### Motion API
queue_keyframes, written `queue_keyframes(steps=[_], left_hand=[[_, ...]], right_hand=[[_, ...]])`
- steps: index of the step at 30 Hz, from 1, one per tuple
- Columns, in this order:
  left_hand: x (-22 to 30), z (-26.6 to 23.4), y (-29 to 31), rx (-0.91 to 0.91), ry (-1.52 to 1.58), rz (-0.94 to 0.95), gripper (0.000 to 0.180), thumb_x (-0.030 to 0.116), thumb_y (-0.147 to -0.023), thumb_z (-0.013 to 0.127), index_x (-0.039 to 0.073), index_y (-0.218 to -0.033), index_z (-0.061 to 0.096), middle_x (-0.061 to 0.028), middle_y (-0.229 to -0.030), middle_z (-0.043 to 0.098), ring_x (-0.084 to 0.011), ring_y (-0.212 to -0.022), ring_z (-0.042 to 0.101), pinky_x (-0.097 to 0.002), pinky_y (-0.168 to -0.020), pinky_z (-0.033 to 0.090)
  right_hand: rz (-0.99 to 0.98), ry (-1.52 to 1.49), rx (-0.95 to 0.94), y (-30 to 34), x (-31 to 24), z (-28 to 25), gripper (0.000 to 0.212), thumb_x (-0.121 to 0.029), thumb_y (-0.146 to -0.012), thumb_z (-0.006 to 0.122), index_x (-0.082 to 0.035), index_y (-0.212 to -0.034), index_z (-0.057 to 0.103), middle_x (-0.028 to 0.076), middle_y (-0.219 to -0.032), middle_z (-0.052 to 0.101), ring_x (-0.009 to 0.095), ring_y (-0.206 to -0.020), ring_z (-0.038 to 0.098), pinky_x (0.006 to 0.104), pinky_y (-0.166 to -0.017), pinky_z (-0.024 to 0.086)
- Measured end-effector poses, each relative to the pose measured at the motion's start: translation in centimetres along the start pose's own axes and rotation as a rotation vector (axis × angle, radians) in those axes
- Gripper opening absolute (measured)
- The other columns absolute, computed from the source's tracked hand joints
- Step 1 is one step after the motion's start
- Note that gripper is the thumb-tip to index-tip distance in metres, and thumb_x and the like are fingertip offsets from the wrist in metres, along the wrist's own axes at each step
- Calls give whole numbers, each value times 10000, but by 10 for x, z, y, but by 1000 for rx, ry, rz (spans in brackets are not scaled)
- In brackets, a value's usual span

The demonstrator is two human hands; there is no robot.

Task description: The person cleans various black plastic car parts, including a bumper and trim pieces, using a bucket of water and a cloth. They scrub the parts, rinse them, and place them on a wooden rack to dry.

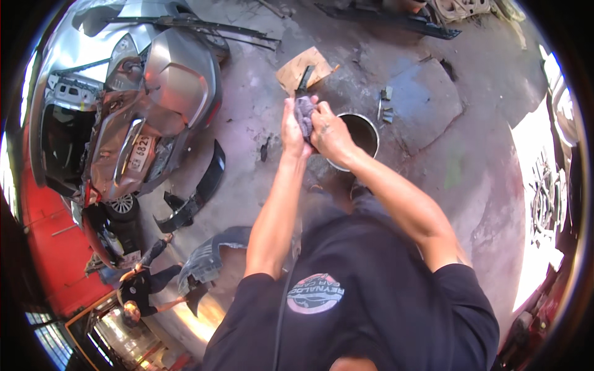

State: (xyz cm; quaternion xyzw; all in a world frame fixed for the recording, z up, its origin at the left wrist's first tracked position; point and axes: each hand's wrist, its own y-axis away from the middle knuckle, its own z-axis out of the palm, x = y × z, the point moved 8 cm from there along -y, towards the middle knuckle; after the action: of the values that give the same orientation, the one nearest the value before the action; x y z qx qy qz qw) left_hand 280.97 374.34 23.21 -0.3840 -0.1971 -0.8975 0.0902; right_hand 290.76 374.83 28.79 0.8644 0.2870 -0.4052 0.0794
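Observation:
Both hands meet in front of me over the floor, pressed around a crumpled grey cloth [304, 115]. My left hand [293, 132] is along the cloth's left side, its fingers pointing away from me. From the right, my right hand [331, 131] closes on the cloth with bent fingers. A narrow black strip-like part [304, 79] sticks out beyond the cloth at its far end; its lower end is hidden. Beneath it on the floor is a flat tan board [317, 59]. Just right of my right hand stands a round bucket [375, 135], partly covered by my forearm.
A damaged silver car [176, 77] with its rear crumpled stands at the left. Black curved trim [213, 170] lies beside it. Small pieces [387, 105] lie beyond the bucket. A long dark panel [402, 21] is at the far side. Another person [139, 287] is at lower left.

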Motion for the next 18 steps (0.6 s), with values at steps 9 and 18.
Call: queue_keyframes(steps=[9,18], left_hand=[[28,-41,33,19,177,-7,313,219,-1074,476,88,-1357,501,-166,-1230,630,-369,-1107,658,-510,-880,593],[25,-73,87,340,-114,172,277,178,-1056,545,38,-1294,563,-51,-1166,638,-133,-1014,630,-281,-892,546]], right_hand=[[26,-527,-335,42,15,10,203,1,-823,588,55,-979,706,158,-997,673,280,-922,691,372,-805,551],[102,-642,70,-24,8,75,224,-103,-948,575,19,-1135,589,115,-926,669,225,-826,628,331,-762,506]])
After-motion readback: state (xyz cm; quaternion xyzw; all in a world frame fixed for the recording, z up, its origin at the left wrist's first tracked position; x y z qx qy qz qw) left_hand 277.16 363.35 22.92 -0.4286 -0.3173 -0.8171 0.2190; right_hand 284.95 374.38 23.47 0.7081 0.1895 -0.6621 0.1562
